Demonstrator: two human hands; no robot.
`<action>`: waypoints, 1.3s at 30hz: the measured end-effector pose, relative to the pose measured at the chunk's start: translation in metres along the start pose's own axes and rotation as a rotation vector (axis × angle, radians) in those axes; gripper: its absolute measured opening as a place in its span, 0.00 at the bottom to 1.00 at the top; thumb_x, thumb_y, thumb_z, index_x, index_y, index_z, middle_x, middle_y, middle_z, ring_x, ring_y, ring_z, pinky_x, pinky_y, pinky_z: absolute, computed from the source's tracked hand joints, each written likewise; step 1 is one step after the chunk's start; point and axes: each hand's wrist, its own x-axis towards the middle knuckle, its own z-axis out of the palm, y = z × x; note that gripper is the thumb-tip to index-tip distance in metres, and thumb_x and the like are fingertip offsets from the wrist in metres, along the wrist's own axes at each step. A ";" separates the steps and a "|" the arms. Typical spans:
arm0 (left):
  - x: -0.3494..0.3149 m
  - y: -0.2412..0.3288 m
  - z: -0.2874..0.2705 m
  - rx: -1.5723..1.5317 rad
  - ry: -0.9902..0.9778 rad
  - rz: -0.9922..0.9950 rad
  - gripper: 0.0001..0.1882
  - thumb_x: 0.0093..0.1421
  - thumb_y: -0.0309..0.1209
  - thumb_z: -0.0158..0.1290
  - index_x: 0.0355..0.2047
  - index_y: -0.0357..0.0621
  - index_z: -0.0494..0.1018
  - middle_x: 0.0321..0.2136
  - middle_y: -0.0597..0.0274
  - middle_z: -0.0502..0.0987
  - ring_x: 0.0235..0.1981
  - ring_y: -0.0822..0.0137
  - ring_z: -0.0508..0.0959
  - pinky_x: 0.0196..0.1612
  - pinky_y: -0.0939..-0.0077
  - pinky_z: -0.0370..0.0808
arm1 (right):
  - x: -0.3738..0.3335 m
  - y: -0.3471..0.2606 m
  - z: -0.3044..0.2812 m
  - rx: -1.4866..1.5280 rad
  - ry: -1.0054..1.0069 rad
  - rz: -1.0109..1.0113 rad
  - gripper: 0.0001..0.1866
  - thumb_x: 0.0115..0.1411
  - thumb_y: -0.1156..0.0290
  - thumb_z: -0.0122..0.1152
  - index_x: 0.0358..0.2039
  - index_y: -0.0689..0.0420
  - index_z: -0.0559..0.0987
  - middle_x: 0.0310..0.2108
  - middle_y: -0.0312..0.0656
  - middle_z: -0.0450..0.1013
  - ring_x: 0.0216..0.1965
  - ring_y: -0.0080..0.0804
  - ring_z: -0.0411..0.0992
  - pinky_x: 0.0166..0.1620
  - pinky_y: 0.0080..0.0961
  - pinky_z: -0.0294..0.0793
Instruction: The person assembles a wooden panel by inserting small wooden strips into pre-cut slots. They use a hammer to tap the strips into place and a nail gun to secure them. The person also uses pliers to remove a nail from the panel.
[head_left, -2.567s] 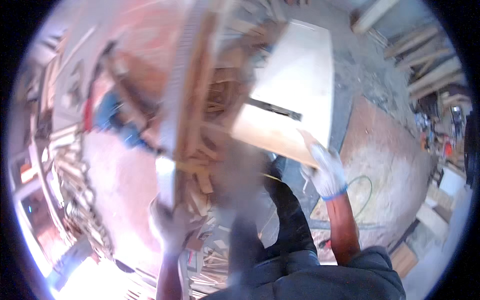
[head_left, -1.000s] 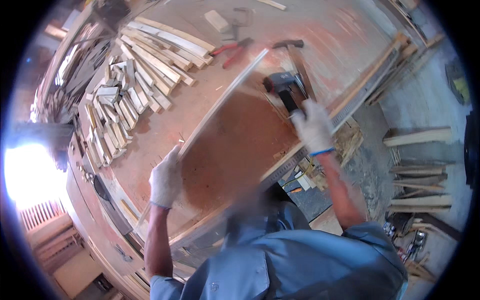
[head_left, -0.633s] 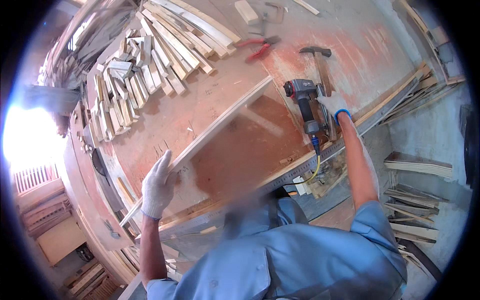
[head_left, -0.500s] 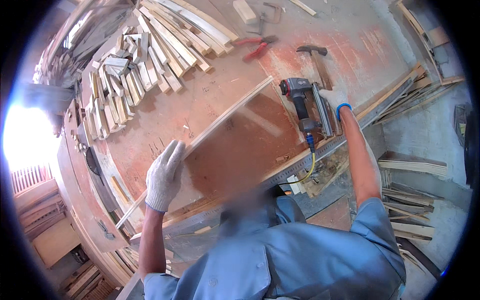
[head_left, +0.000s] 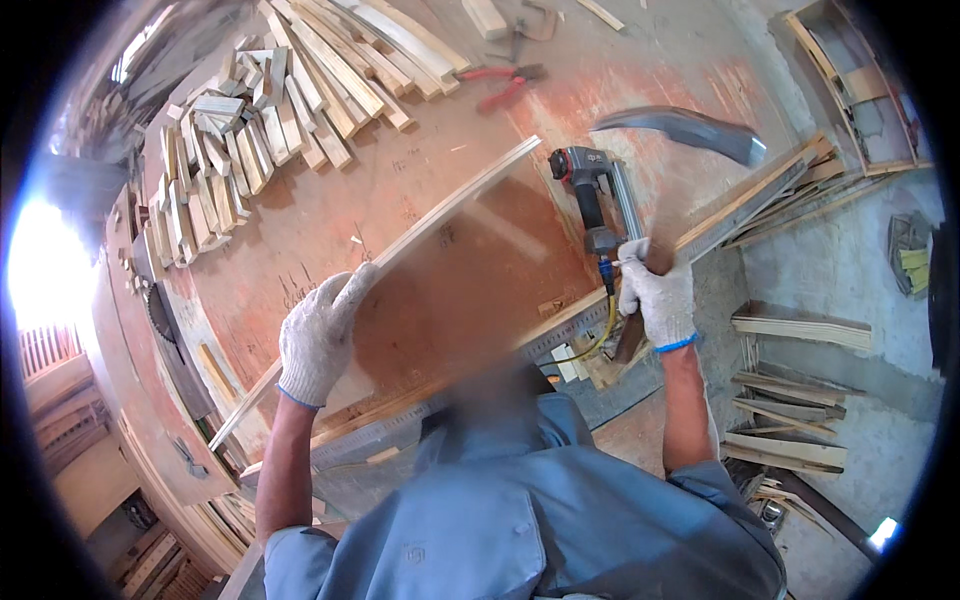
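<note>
Left hand flat on board, fingers spread, steadying it. Right hand fisted round raised hammer. I judge striking step; next needs aimed blow near worktop front edge.

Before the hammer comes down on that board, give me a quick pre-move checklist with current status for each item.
1. Left hand steadying the board: ok, the gloved palm lies on its edge.
2. Right hand gripping the hammer: ok, it is closed on the handle, head raised and motion-blurred.
3. Left fingers away from the hammer head: ok, they sit at the board's far end.
4. Nail gun out of the swing path: not ok, it lies on the workbench just beside the right hand.
5. Strike point on the board: cannot tell, no nail or mark visible.
</note>
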 end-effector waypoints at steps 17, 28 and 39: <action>-0.003 0.003 0.003 0.035 0.021 0.008 0.38 0.56 0.16 0.55 0.66 0.62 0.73 0.50 0.57 0.82 0.47 0.50 0.84 0.46 0.59 0.81 | 0.029 0.005 0.018 -0.284 -0.046 0.095 0.14 0.67 0.61 0.69 0.29 0.56 0.80 0.17 0.31 0.69 0.15 0.18 0.67 0.18 0.23 0.65; -0.006 0.004 0.008 -0.001 0.041 -0.007 0.36 0.57 0.18 0.55 0.65 0.63 0.74 0.48 0.59 0.82 0.45 0.52 0.83 0.46 0.58 0.81 | 0.021 0.029 0.026 -0.553 -0.004 -0.215 0.15 0.64 0.62 0.69 0.36 0.64 0.81 0.26 0.43 0.80 0.30 0.34 0.80 0.36 0.37 0.79; 0.014 -0.007 -0.005 0.025 -0.018 0.030 0.31 0.62 0.21 0.56 0.65 0.59 0.73 0.59 0.53 0.77 0.53 0.49 0.82 0.53 0.58 0.80 | 0.046 0.023 0.053 -0.737 -0.109 -0.153 0.21 0.61 0.58 0.65 0.46 0.63 0.81 0.41 0.65 0.79 0.49 0.66 0.77 0.51 0.52 0.77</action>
